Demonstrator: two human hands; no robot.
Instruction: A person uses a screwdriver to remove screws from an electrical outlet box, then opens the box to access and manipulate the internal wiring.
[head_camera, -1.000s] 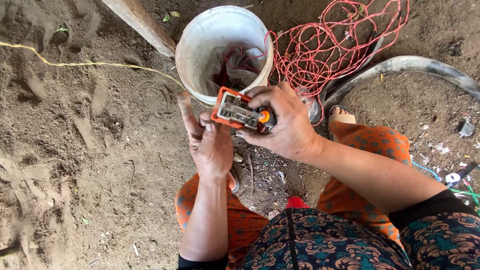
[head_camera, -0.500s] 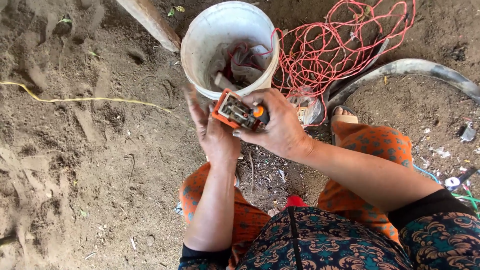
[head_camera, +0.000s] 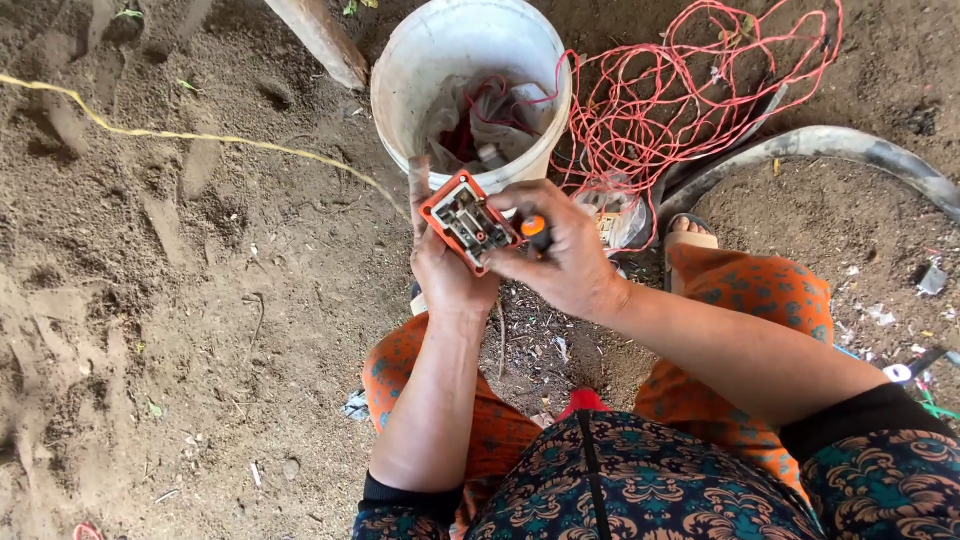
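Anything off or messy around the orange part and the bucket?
Yes. The orange-framed part in the left hand is open, its metal insides exposed; the right hand holds an orange-handled tool against it. The red wire spills from the white bucket in a loose tangle over the dirt.

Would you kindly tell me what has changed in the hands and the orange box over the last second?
Little moved: the orange box shifted slightly in the left hand, its open face with metal parts now turned more toward the camera. The right hand still pinches the orange-handled screwdriver at its edge. Nothing was picked up or let go. The white bucket, red wire and yellow cord lie as before.
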